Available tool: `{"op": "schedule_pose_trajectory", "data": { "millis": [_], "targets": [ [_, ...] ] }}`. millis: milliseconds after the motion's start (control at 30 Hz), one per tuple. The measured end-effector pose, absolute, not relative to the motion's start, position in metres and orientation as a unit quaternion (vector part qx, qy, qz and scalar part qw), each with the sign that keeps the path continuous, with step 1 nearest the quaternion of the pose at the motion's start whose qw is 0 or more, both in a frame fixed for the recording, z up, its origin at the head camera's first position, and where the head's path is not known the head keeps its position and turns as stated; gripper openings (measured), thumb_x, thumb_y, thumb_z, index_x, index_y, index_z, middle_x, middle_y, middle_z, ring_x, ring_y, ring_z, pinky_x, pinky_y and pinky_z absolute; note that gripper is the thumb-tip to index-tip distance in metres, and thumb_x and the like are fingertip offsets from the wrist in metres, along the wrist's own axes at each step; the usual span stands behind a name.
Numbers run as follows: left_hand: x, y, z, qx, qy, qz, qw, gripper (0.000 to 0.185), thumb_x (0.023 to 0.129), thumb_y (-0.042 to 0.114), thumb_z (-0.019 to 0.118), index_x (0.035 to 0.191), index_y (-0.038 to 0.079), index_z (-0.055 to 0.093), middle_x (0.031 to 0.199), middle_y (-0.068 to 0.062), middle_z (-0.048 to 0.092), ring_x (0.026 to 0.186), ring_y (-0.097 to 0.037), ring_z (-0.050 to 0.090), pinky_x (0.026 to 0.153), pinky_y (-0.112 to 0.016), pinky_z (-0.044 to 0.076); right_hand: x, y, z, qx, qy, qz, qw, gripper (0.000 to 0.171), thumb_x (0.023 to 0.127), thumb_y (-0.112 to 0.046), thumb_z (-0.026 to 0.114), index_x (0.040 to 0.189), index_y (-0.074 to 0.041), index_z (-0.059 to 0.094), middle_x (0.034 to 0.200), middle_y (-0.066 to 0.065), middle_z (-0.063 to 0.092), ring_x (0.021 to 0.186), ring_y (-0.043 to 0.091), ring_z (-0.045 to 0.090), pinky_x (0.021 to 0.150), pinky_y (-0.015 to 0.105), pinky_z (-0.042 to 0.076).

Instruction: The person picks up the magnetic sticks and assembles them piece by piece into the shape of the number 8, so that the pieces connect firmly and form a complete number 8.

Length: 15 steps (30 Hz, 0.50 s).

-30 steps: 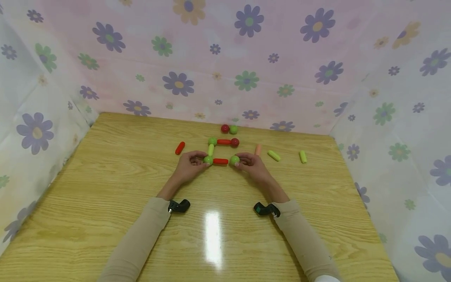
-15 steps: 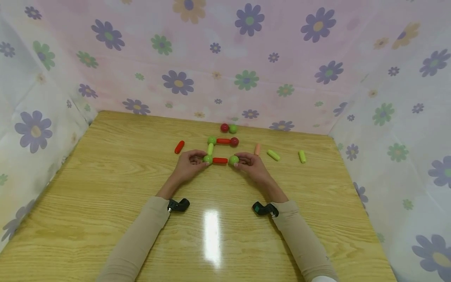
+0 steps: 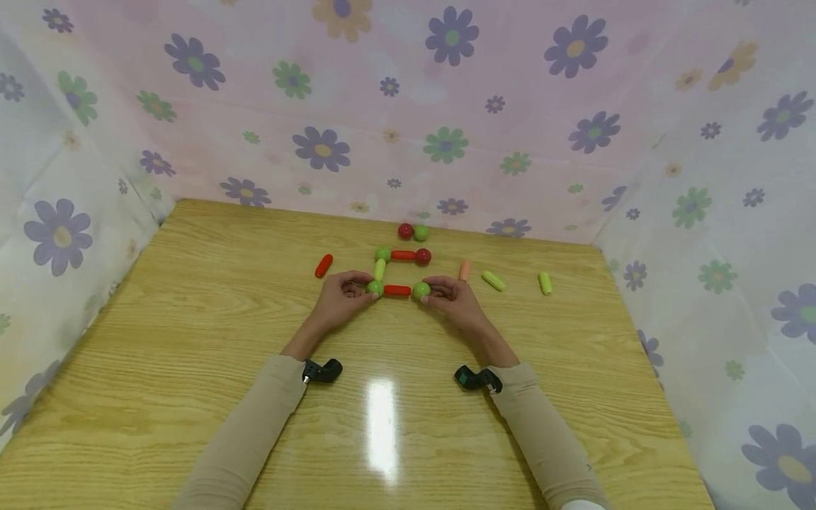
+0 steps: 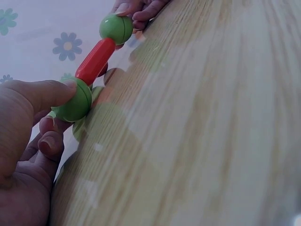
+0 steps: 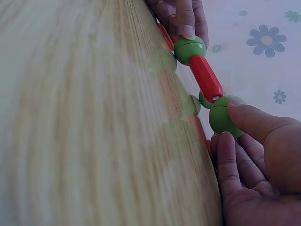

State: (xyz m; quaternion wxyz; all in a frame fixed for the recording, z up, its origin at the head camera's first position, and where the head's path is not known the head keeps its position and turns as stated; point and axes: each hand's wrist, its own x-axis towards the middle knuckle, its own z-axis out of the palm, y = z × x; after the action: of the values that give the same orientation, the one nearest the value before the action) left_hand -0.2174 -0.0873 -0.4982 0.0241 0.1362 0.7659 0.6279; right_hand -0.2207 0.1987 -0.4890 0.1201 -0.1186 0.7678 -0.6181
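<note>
A chain of rods and balls lies on the wooden table [image 3: 191,340]. My left hand [image 3: 365,287] pinches the green ball [image 3: 375,287] at the chain's near left corner, with the thumb on top [image 4: 42,94]. My right hand [image 3: 433,292] pinches another green ball [image 3: 421,290] [image 5: 223,115] at the right end of a red rod [image 3: 397,290] [image 4: 95,61]. From the left ball a light green rod [image 3: 380,269] runs back to a green ball [image 3: 382,253]. A second red rod [image 3: 404,255] joins that ball to a dark red ball [image 3: 423,256].
Loose pieces lie near the back: a red ball [image 3: 405,230] beside a green ball [image 3: 421,232], a red rod [image 3: 324,265] at the left, an orange rod [image 3: 465,269] and two green rods [image 3: 494,280] [image 3: 545,283] at the right. Flowered cloth walls [image 3: 446,106] enclose three sides.
Both hands stay on the same two green balls and no piece has moved. Only the head view has shifted slightly.
</note>
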Motion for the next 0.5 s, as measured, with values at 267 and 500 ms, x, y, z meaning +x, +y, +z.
{"op": "schedule_pose_trajectory", "data": {
  "millis": [267,500],
  "targets": [
    [-0.2189,-0.0880,-0.4993,0.137,0.759,0.636,0.028,0.033,0.087,0.003,0.079,0.118,-0.004,0.070,0.111,-0.022,0.069,0.076,-0.013,0.059,0.065,-0.018,0.048,-0.2199,0.1973,-0.4865,-0.112,0.766,-0.622,0.117,0.039,0.094,0.000,0.070,0.132,0.006,0.061,0.126,0.023,0.067,0.105,0.008,0.064,0.088,0.021,0.053],
    [-0.2191,-0.0883,-0.5005,0.133,0.761,0.634,0.031,0.032,0.087,0.003,0.079,0.117,-0.004,0.071,0.111,-0.022,0.069,0.077,-0.013,0.059,0.066,-0.018,0.049,-0.2198,0.1969,-0.4869,-0.119,0.768,-0.619,0.113,0.037,0.095,0.000,0.069,0.131,0.008,0.061,0.129,0.027,0.064,0.110,0.014,0.064,0.089,0.020,0.053]
  ]
}}
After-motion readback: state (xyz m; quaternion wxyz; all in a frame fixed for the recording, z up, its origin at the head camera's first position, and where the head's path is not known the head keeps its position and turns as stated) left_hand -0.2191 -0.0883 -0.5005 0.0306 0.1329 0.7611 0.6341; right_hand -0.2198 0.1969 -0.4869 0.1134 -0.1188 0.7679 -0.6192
